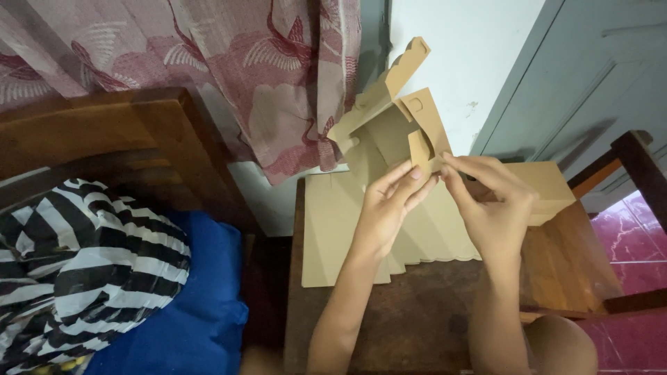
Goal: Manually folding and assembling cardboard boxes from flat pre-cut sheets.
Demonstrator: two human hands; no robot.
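Observation:
A half-folded brown cardboard box is held up above a wooden table, its flaps sticking up toward the wall. My left hand grips its lower edge with fingers pinching a flap. Touching the same flap from the right, my right hand pinches it with thumb and fingers. Several flat cardboard sheets lie fanned out on the table beneath both hands.
A pink patterned curtain hangs at the back. A black-and-white striped cloth lies on a blue cushion at left, against a wooden headboard. A grey door and pink floor are at right.

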